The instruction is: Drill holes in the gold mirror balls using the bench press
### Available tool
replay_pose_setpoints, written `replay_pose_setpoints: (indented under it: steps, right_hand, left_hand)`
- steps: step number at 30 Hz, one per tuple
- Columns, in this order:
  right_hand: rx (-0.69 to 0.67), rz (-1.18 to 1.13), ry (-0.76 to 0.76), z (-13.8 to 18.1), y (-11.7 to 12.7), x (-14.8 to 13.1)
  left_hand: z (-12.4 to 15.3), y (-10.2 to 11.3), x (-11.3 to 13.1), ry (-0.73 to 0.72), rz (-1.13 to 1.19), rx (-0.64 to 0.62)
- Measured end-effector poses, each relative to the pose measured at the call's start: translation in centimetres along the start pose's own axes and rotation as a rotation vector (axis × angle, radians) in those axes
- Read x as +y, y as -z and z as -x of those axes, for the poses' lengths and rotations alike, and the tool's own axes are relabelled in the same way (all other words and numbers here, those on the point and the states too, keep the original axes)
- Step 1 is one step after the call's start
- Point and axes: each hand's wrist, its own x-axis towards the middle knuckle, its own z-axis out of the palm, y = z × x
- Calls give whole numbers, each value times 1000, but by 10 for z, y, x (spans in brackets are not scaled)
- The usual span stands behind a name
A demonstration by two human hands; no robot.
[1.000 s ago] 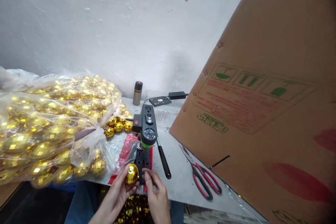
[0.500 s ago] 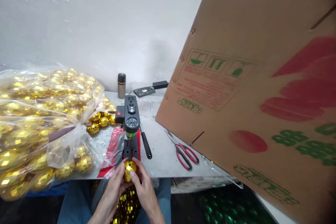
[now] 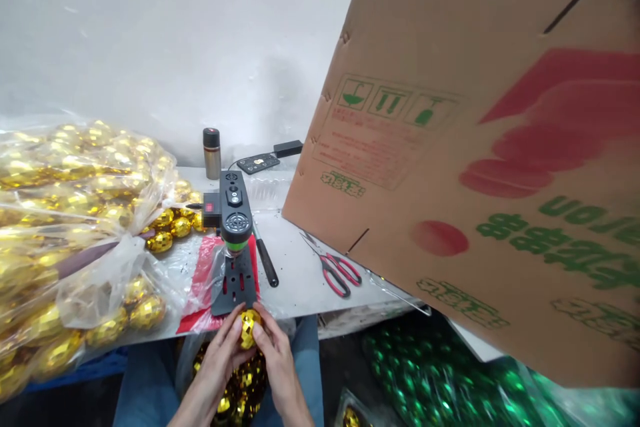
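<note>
Both my hands hold one gold faceted ball [image 3: 249,327] just in front of the table edge. My left hand [image 3: 223,357] cups it from the left with fingers wrapped round it. My right hand [image 3: 275,360] pinches it from the right. Right behind the ball stands a small black press machine [image 3: 234,213] on a slotted black base plate [image 3: 234,287]. More gold balls lie in a bag in my lap [image 3: 240,393], under my hands.
A big clear bag of gold balls [image 3: 65,227] fills the left of the table. Red-handled scissors [image 3: 337,273], a black-handled tool [image 3: 265,263], a small metal bottle [image 3: 212,153] and a power adapter [image 3: 287,148] lie on the table. A large tilted cardboard box [image 3: 475,167] stands at right; green balls [image 3: 430,380] lie below it.
My view has swung right and down. The ball has come from beside the base plate toward me, and my right hand has closed on it alongside the left.
</note>
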Motion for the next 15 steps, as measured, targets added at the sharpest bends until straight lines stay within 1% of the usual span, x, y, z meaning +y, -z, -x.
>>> replay_pose_setpoints:
  steps: [3,9,12,15]
  right_hand:
    - [24,-45,-47,5,1,-3]
    - [79,-79,-44,12,-1,-7]
    - [59,-56,-19,10,-2,-11]
    - [49,40,5,3,1,-14]
  left_hand:
    - [5,-3,3,19,-10,3]
    - [9,-7,8,69,4,8]
    - [9,-8,7,71,26,24]
    - [8,-7,4,68,80,43]
